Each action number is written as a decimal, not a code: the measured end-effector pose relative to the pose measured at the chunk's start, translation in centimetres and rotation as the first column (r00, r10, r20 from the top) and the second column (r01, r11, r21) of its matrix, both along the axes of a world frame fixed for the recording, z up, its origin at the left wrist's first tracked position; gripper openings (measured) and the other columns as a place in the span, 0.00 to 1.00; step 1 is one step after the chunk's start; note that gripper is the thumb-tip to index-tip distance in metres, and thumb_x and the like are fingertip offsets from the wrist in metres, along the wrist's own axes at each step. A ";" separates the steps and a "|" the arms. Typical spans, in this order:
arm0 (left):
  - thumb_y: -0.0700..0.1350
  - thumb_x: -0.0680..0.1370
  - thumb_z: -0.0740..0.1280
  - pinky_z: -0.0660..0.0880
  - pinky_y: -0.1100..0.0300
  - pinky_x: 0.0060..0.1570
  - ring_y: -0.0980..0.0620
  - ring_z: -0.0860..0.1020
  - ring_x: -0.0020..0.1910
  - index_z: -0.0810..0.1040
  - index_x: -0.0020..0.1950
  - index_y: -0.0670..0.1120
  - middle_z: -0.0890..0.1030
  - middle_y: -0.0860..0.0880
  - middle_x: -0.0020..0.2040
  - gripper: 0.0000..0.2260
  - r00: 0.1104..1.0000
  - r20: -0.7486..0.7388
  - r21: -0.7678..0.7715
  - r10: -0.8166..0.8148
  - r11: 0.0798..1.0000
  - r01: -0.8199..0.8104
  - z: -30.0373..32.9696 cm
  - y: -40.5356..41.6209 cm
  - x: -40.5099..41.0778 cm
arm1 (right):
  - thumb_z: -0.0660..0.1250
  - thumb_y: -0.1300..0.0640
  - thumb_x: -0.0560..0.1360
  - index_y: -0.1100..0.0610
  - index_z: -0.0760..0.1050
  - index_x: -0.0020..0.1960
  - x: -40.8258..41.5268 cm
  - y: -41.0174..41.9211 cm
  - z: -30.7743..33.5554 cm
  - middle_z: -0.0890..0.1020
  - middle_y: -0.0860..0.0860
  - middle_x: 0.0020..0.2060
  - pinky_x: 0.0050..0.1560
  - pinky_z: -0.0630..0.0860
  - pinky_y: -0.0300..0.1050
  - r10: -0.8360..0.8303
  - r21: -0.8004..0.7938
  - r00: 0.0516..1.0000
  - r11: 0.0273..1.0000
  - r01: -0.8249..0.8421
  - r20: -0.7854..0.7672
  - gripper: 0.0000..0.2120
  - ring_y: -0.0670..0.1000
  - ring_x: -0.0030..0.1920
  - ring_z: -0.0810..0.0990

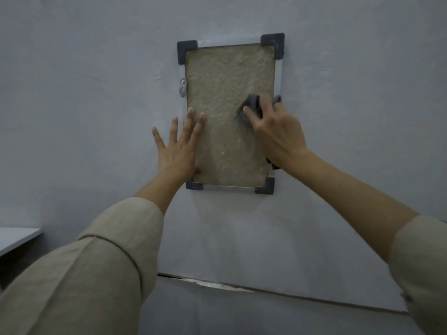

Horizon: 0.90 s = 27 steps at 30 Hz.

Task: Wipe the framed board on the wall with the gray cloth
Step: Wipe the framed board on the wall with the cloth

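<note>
Two hands | left hand (177, 151) flat, splayed (frame edge) | right hand (273, 124) presses gray cloth (252, 105) on framed board (225, 93)

Bunched gray cloth (254, 106) pressed against upright tan framed board (225, 93).

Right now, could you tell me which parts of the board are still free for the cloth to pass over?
The upper half of the framed board is bare, as is the strip between the left hand and the right hand. The right edge is crowded by the gray cloth; the left edge by fingers.
</note>
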<state>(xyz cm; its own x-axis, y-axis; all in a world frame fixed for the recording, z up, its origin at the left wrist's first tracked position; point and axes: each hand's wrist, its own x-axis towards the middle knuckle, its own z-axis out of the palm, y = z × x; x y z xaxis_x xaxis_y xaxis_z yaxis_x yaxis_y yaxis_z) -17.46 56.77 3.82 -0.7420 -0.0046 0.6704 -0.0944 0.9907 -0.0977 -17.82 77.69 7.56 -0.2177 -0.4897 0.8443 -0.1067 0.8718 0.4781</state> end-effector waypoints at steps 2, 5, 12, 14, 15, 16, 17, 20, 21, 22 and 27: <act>0.55 0.69 0.73 0.39 0.30 0.68 0.42 0.38 0.76 0.27 0.73 0.55 0.29 0.52 0.75 0.55 1.000 0.002 0.001 -0.001 1.000 0.001 0.0 -0.1 -0.1 | 0.49 0.63 0.75 0.54 0.77 0.61 0.3 -0.4 -2.7 0.81 0.54 0.52 0.26 0.75 0.38 0.034 0.112 0.997 0.993 -0.026 -0.069 0.23 0.51 0.38 0.80; 0.58 0.68 0.73 0.39 0.30 0.68 0.43 0.38 0.76 0.27 0.73 0.55 0.29 0.52 0.75 0.56 1.000 0.003 -0.011 -0.012 1.000 0.012 0.1 -0.3 0.0 | 0.51 0.63 0.75 0.55 0.78 0.59 0.4 -0.7 -8.9 0.81 0.51 0.48 0.22 0.74 0.37 0.080 0.339 0.993 0.935 -0.104 0.085 0.21 0.49 0.36 0.78; 0.58 0.69 0.71 0.37 0.28 0.66 0.43 0.37 0.76 0.28 0.73 0.55 0.30 0.52 0.75 0.54 1.000 0.001 -0.045 -0.016 0.999 0.016 0.3 -0.7 0.0 | 0.50 0.60 0.75 0.50 0.82 0.51 -0.3 -1.6 -2.7 0.83 0.50 0.44 0.20 0.70 0.35 0.120 0.212 0.990 0.972 -0.102 -0.075 0.21 0.48 0.31 0.78; 0.58 0.69 0.72 0.37 0.29 0.66 0.43 0.37 0.76 0.28 0.73 0.54 0.30 0.51 0.76 0.54 1.000 -0.002 -0.054 -0.007 0.999 0.007 0.3 -0.7 -0.1 | 0.51 0.61 0.75 0.50 0.82 0.50 -0.2 -2.6 -2.6 0.83 0.48 0.44 0.20 0.70 0.35 0.080 0.135 0.988 0.989 -0.062 -0.129 0.21 0.47 0.32 0.77; 0.58 0.69 0.72 0.37 0.29 0.66 0.43 0.37 0.76 0.28 0.73 0.54 0.30 0.51 0.76 0.55 1.000 -0.001 -0.056 -0.007 0.998 0.007 0.3 -0.8 -0.1 | 0.53 0.62 0.75 0.51 0.82 0.51 -0.2 -3.0 -3.7 0.82 0.47 0.43 0.21 0.70 0.35 0.066 0.131 0.988 0.990 -0.047 -0.141 0.19 0.46 0.32 0.77; 0.59 0.69 0.72 0.37 0.28 0.66 0.43 0.37 0.76 0.28 0.73 0.54 0.30 0.51 0.76 0.55 1.000 0.001 -0.056 -0.011 0.998 0.011 0.2 -0.8 -0.2 | 0.55 0.62 0.75 0.53 0.82 0.52 0.1 -3.3 -5.2 0.82 0.46 0.42 0.21 0.71 0.35 0.060 0.148 0.991 0.988 -0.042 -0.120 0.17 0.46 0.33 0.77; 0.59 0.68 0.71 0.37 0.28 0.65 0.43 0.37 0.76 0.27 0.73 0.54 0.30 0.52 0.76 0.55 1.000 -0.001 -0.057 -0.015 0.998 0.015 0.2 -0.8 -0.2 | 0.57 0.63 0.75 0.55 0.82 0.51 0.3 -3.4 -6.9 0.81 0.46 0.41 0.21 0.71 0.35 0.062 0.182 0.995 0.982 -0.046 -0.082 0.15 0.45 0.33 0.76; 0.62 0.67 0.71 0.36 0.29 0.65 0.43 0.37 0.76 0.27 0.72 0.54 0.30 0.52 0.75 0.56 1.000 -0.005 -0.059 -0.008 0.998 0.008 0.2 -0.8 -0.1 | 0.55 0.64 0.74 0.55 0.82 0.42 1.1 -3.1 -9.3 0.79 0.47 0.38 0.20 0.68 0.35 0.095 0.305 0.995 0.949 -0.083 -0.024 0.17 0.46 0.30 0.74; 0.62 0.68 0.71 0.36 0.29 0.65 0.43 0.37 0.76 0.27 0.72 0.54 0.30 0.52 0.76 0.55 1.000 -0.008 -0.058 -0.008 0.998 0.007 0.1 -0.8 -0.1 | 0.54 0.64 0.74 0.54 0.81 0.41 1.0 -2.9 -8.6 0.80 0.47 0.38 0.20 0.68 0.35 0.103 0.328 0.994 0.941 -0.083 -0.043 0.18 0.46 0.30 0.75; 0.61 0.68 0.71 0.36 0.29 0.65 0.44 0.37 0.76 0.27 0.72 0.54 0.30 0.52 0.76 0.55 1.000 -0.015 -0.058 -0.008 0.998 0.007 0.1 -0.8 -0.2 | 0.54 0.64 0.74 0.53 0.81 0.41 0.8 -2.9 -7.3 0.81 0.47 0.39 0.20 0.67 0.35 0.096 0.334 0.993 0.940 -0.069 -0.066 0.17 0.46 0.31 0.75; 0.57 0.70 0.71 0.35 0.29 0.65 0.44 0.37 0.76 0.26 0.72 0.55 0.30 0.52 0.76 0.54 1.000 -0.023 -0.054 -0.003 0.999 0.001 0.1 -0.8 -0.3 | 0.64 0.58 0.74 0.51 0.82 0.46 0.0 -3.4 -1.5 0.82 0.46 0.42 0.20 0.68 0.34 0.057 0.186 0.990 0.982 -0.032 -0.130 0.08 0.45 0.32 0.77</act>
